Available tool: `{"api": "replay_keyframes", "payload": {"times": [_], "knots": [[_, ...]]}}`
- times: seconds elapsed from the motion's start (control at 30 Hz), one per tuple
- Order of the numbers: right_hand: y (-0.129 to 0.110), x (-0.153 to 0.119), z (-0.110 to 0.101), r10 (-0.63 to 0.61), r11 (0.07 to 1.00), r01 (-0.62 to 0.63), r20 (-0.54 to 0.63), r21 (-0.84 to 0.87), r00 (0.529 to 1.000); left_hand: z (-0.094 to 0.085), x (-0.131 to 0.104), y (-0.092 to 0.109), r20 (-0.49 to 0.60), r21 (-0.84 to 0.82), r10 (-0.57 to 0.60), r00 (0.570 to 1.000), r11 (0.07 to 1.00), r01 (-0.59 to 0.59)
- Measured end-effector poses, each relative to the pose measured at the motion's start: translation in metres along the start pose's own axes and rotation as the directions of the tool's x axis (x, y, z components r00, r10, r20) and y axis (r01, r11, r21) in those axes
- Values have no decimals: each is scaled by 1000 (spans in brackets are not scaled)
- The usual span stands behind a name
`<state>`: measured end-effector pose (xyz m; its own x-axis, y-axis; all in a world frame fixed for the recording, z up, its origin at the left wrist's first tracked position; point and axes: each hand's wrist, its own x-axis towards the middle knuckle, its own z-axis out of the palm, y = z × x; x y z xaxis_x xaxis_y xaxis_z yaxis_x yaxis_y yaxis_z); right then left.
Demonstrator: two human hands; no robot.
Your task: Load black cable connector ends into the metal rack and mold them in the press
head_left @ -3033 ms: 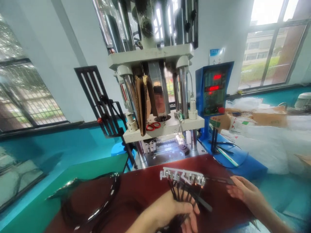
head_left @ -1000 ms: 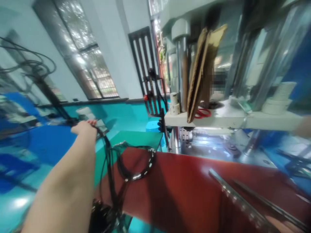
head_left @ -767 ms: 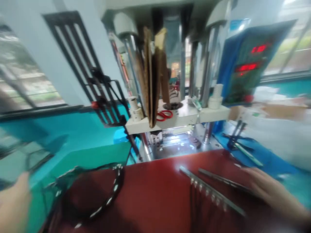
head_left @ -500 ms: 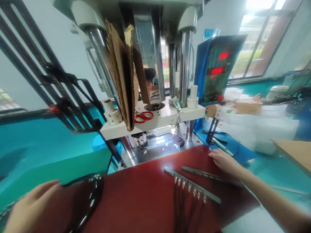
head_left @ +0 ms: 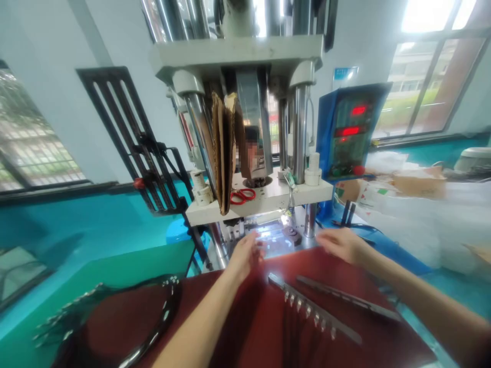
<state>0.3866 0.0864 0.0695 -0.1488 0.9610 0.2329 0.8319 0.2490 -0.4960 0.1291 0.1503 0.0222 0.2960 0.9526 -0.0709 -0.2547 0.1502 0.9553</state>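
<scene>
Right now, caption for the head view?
Empty left hand and right hand before the press, metal strips on the red tabletop.

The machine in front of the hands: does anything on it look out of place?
Yes, probably. Cardboard pieces stand by the left post, poking past the edge of the white plate. Red-handled scissors lie beside them. Both look like stray items on a machine.

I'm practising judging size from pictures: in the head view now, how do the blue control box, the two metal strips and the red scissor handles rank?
1. Blue control box
2. Metal strip with clips and other metal strip: too alike to rank
3. Red scissor handles
</scene>
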Motion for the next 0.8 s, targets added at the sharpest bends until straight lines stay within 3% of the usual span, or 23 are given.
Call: {"api": "replay_keyframes", "payload": {"times": [0.07, 0.13, 0.23, 0.47, 0.6, 0.8], "knots": [[-24, 37, 11, 134, 962, -112, -77, 249, 988, 13, 29, -4, -72, -100, -3, 997, 995, -4], [-36, 68, 23, 175, 943, -132, -118, 305, 977, 20, 46, -7, -129, -103, 20, 991, 994, -34], [-37, 95, 36, 207, 929, -149, -142, 339, 968, 23, 53, -9, -169, -39, 90, 981, 994, -98], [-37, 102, 39, 256, 864, -189, -83, 466, 963, 26, 44, 6, -231, 160, 272, 934, 958, -240], [-39, 103, 39, 252, 854, -187, -71, 486, 965, 29, 43, 19, -202, 137, 228, 953, 970, -203], [-41, 99, 39, 235, 876, -177, -76, 448, 969, 23, 42, 19, -175, 127, 198, 964, 976, -177]]}}
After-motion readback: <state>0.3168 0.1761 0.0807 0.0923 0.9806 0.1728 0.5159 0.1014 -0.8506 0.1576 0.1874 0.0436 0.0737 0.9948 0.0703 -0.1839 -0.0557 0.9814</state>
